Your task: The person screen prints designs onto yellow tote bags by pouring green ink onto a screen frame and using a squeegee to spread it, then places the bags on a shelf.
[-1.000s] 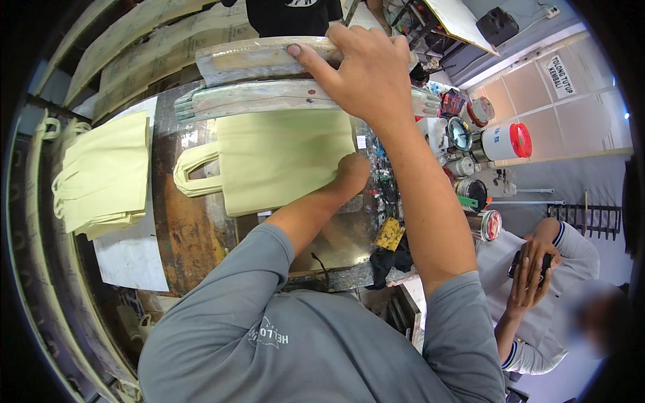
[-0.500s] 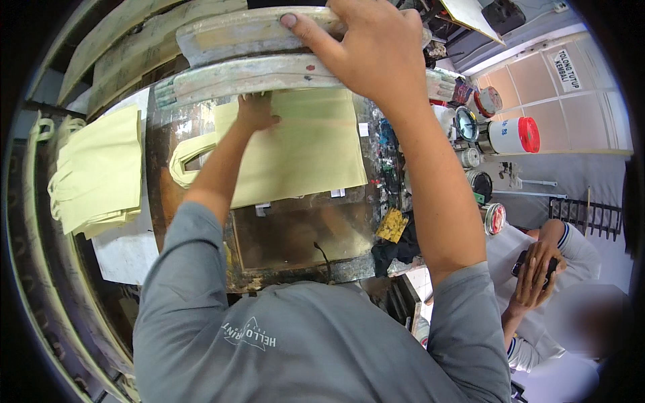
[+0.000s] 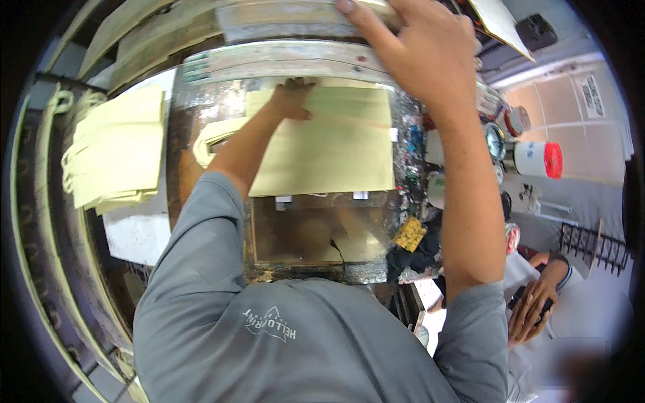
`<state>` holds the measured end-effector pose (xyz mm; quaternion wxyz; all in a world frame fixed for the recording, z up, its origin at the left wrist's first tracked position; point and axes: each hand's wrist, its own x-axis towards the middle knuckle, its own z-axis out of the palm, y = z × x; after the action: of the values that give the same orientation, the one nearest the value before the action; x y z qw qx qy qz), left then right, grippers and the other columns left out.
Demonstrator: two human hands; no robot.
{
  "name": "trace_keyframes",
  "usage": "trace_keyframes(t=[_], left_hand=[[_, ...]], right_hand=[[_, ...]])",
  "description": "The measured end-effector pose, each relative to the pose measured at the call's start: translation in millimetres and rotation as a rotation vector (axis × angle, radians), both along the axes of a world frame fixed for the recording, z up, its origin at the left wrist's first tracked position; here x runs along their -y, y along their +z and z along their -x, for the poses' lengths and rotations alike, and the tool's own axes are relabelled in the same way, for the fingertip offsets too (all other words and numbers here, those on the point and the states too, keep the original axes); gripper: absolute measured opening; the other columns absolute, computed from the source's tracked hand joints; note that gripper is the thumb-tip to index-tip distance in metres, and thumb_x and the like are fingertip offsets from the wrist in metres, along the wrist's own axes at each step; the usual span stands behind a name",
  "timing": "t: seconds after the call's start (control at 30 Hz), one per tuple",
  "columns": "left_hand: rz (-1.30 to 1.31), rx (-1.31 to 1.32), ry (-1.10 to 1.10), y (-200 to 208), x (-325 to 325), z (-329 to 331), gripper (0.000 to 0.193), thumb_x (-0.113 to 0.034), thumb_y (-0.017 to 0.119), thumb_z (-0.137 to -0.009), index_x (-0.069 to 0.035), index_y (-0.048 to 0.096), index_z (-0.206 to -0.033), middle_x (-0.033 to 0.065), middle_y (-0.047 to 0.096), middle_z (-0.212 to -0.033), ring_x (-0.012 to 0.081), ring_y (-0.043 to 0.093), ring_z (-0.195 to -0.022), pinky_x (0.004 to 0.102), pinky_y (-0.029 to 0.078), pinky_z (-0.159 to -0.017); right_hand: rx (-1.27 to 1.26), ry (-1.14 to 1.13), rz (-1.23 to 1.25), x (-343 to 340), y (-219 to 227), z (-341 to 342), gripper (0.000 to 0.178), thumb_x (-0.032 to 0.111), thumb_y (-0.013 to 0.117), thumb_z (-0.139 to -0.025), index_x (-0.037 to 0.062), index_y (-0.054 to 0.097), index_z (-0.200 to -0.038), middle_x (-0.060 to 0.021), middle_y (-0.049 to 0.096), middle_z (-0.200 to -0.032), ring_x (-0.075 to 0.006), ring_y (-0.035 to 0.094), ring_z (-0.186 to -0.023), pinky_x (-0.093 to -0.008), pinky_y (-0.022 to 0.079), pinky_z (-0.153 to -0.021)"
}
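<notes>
A pale yellow cloth bag [image 3: 329, 144] lies flat on the dark, paint-stained table board [image 3: 322, 232], its looped handle [image 3: 201, 142] pointing left. My left hand [image 3: 293, 99] rests on the bag's far left part, fingers spread and holding nothing. Above the bag's far edge is the near bar of a raised screen-printing frame [image 3: 289, 60]. My right hand [image 3: 430, 57] grips this frame toward its right end, thumb over the top; its other fingers are mostly hidden. A second pale bar [image 3: 289, 23] shows behind the near one.
A stack of similar yellow bags [image 3: 121, 148] lies on a white board [image 3: 138, 232] at the left, beside wooden racks. Paint tins [image 3: 534, 159], a yellow sponge [image 3: 410, 234] and black cloth [image 3: 424, 245] are on the right. Beyond them a co-worker's hands [image 3: 534, 312] hold a dark object.
The view has turned and shifted, so the table and bag appear straighter and farther right. My left hand stays on the bag and my right hand keeps its grip on the frame.
</notes>
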<state>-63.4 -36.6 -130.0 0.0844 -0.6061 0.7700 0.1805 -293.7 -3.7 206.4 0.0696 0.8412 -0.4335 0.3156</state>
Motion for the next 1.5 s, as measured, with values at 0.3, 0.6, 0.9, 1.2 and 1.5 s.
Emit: trace_keyframes(t=[0.3,0.6,0.9,1.2,1.5], left_hand=[[0.270,0.025,-0.020,-1.6,-21.0,4.3,0.094,-0.045,0.086,-0.079,-0.004,0.049,-0.155,0.0202,0.055,-0.152,0.0363,0.052,-0.142,0.0593,0.038,-0.121],[0.211,-0.115,0.050,26.1,-48.3,6.5,0.070,-0.037,0.084,-0.086,-0.011,0.061,-0.146,0.0223,0.063,-0.140,0.0387,0.065,-0.124,0.0517,0.052,-0.107],[-0.262,-0.207,0.543,193.9,-104.6,-171.3,0.106,-0.063,0.083,-0.083,-0.004,0.044,-0.163,0.0223,0.046,-0.165,0.0348,0.049,-0.148,0.0458,0.042,-0.120],[0.263,-0.394,1.084,273.5,-341.7,-479.2,0.098,-0.050,0.081,-0.093,0.006,0.038,-0.161,0.0224,0.065,-0.142,0.0312,0.065,-0.128,0.0411,0.051,-0.109],[0.550,-0.345,0.211,63.7,-219.6,11.4,0.102,-0.073,0.064,-0.087,-0.013,0.038,-0.165,0.0248,0.031,-0.167,0.0453,0.026,-0.156,0.0692,0.015,-0.122]], right_hand=[[0.016,0.009,0.027,7.8,-5.6,0.7,0.062,0.066,0.069,-0.093,0.0042,0.077,-0.093,-0.0128,0.070,-0.078,-0.0334,0.068,-0.084,-0.0476,0.040,-0.081],[-0.023,0.019,0.008,0.1,-0.7,-2.6,0.061,0.063,0.069,-0.096,0.0020,0.075,-0.094,-0.0144,0.068,-0.078,-0.0337,0.065,-0.080,-0.0453,0.039,-0.080],[0.040,0.033,0.059,3.2,-9.5,2.8,0.061,0.065,0.065,-0.095,0.0063,0.067,-0.080,-0.0098,0.066,-0.074,-0.0314,0.064,-0.083,-0.0465,0.037,-0.081],[-0.011,0.018,0.079,-5.8,-13.6,1.4,0.061,0.067,0.063,-0.097,0.0077,0.076,-0.090,-0.0143,0.072,-0.082,-0.0332,0.069,-0.084,-0.0471,0.040,-0.080],[0.016,-0.008,0.075,-8.6,-1.8,3.6,0.064,0.064,0.066,-0.095,0.0043,0.064,-0.071,-0.0165,0.064,-0.071,-0.0344,0.061,-0.073,-0.0493,0.043,-0.075]])
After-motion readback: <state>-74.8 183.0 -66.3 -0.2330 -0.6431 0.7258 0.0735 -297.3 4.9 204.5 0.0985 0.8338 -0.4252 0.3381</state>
